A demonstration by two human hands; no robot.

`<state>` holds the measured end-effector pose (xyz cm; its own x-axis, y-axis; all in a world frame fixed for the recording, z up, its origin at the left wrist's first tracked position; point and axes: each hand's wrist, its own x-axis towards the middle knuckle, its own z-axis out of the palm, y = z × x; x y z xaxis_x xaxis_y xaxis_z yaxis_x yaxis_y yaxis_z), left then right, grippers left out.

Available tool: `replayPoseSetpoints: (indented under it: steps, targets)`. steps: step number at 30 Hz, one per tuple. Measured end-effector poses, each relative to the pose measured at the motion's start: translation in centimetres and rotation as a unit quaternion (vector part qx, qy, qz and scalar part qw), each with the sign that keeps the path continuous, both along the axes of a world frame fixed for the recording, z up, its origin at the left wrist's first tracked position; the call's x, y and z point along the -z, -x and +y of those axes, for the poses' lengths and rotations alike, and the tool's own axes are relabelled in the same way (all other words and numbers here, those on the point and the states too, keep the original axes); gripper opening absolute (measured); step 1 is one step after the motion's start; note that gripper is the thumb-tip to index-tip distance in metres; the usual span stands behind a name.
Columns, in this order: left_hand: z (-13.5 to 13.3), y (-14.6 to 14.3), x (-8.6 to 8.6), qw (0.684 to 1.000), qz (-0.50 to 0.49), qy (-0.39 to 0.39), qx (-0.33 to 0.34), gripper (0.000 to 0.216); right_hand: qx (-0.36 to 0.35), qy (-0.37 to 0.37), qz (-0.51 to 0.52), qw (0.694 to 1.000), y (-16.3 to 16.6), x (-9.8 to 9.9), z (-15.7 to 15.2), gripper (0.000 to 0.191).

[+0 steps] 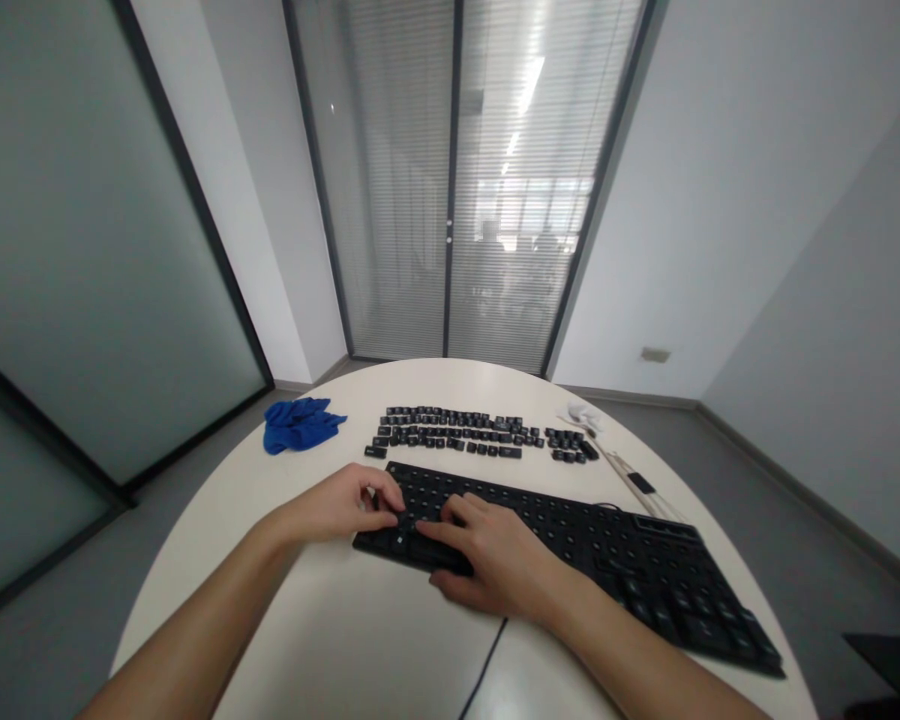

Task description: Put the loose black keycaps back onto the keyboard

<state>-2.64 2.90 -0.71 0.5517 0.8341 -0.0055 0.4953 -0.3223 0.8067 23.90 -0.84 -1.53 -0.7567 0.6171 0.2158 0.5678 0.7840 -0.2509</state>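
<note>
A black computer keyboard (570, 520) lies slantwise across the round table. Many of its key positions on the left and middle show bare sockets, while caps are seated at the lower right. At its left end is my left hand (356, 500), thumb and index finger pinched together over the front left keys; whatever sits between the tips is too small to make out. My right hand (491, 555) rests on the keyboard just beside it, index finger stretched toward the left hand and thumb along the front edge. Behind the keyboard, loose black keycaps (450, 430) lie in rows.
A crumpled blue cloth (300, 425) lies at the back left of the white table (330, 630). At the right are another group of keycaps (570, 445), a white crumpled item (581, 415) and thin sticks (630, 480). A cable (484, 668) runs off the front.
</note>
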Motion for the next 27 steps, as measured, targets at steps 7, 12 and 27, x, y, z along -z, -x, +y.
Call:
replayPoseSetpoints:
  steps: [7, 12, 27]
  targets:
    - [-0.7, -0.2, -0.4, 0.995, 0.091, -0.032, 0.007, 0.014, 0.0, 0.012, -0.005, 1.0, 0.0, 0.0, 0.0, 0.054]
    - [-1.0, -0.4, -0.8, 0.985, 0.151, -0.084, 0.021, 0.012, -0.002, 0.017, -0.008, 1.0, -0.1, -0.1, 0.1, 0.054]
    - [-1.7, -1.4, -1.0, 0.969, 0.16, -0.174, 0.077, 0.018, 0.001, 0.013, -0.011, 1.0, 0.1, -0.2, 0.0, 0.052]
